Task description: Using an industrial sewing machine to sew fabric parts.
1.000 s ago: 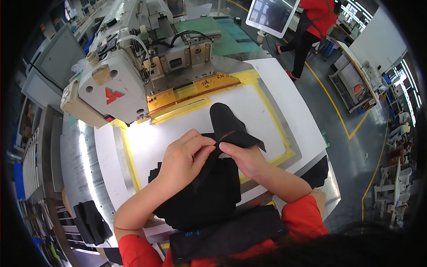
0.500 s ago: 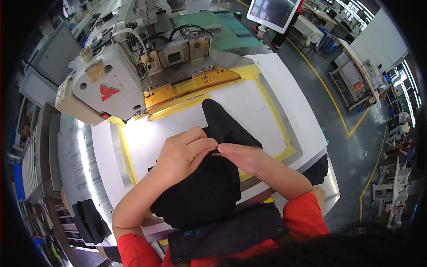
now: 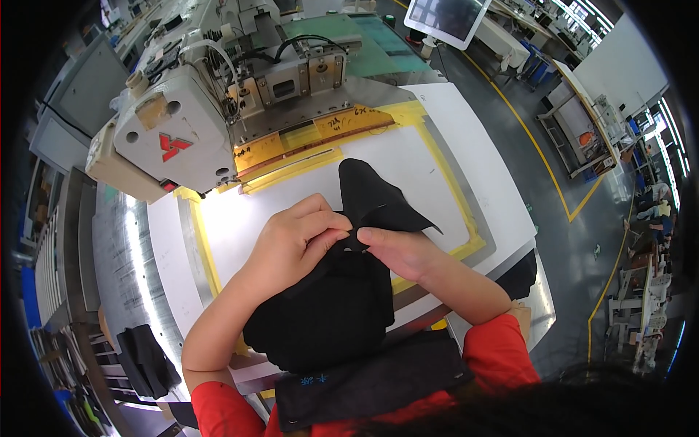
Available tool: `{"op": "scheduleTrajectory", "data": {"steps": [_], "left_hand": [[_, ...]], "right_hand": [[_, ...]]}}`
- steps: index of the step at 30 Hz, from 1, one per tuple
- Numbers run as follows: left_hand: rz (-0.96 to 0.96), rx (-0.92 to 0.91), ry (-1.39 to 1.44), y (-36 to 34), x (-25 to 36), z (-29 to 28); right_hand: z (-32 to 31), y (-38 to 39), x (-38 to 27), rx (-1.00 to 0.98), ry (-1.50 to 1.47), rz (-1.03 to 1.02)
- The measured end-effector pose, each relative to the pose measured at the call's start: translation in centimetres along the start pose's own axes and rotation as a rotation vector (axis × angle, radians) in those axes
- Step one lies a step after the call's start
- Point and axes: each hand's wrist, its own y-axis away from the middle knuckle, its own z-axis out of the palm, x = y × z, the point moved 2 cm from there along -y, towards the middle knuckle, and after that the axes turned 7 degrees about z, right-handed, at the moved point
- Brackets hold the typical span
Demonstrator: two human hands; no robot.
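Note:
Black fabric (image 3: 320, 320) hangs in soft folds over the near edge of the white work plate, with a loose flap rising toward the sewing machine. My left hand (image 3: 298, 237) pinches it from the left, thumb and forefinger pressed together. From the other side my right hand (image 3: 397, 251) grips the same cloth, thumb on top and the other fingers hidden beneath. A narrow gap parts the two thumbs, and a small pale spot shows on the cloth just below them.
A white industrial sewing machine (image 3: 164, 138) stands at the far left, its yellow-taped clamp (image 3: 313, 138) lying beyond the cloth. Yellow tape frames the white plate (image 3: 473, 146). Folded black pieces (image 3: 145, 360) lie at the left, and a monitor (image 3: 448, 18) stands at the back.
My thumbs have moved slightly apart along the cloth. The upper flap has shifted a little to the right, its right tip now sticking out farther.

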Motion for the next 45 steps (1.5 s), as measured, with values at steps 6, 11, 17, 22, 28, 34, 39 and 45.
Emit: {"op": "scheduleTrajectory", "data": {"steps": [6,11,17,22,28,34,39,45], "left_hand": [[0.036,-0.015,-0.05,0.0,0.2,-0.1],[0.07,-0.035,-0.06,0.0,0.2,-0.1],[0.095,-0.019,-0.105,0.0,0.6,0.1],[0.067,-0.007,-0.063,0.1,0.4,-0.1],[0.079,-0.011,-0.069,0.1,0.5,-0.2],[0.077,-0.019,-0.085,0.1,0.7,-0.1],[0.096,-0.021,-0.108,0.1,0.5,0.1],[-0.016,0.0,-0.1,-0.1,0.5,0.3]], "right_hand": [[-0.3,0.1,0.4,-0.046,-0.027,0.168],[-0.4,0.2,0.3,-0.058,0.023,0.216],[0.1,0.7,0.0,0.002,0.034,0.27],[0.4,0.6,-0.3,-0.017,0.103,0.116],[0.7,0.7,-0.4,-0.004,0.099,0.053],[0.7,0.6,-0.2,0.049,0.094,0.033],[0.5,0.7,-0.4,0.123,0.181,-0.018],[0.8,0.6,-0.7,0.171,0.241,-0.134]]}}
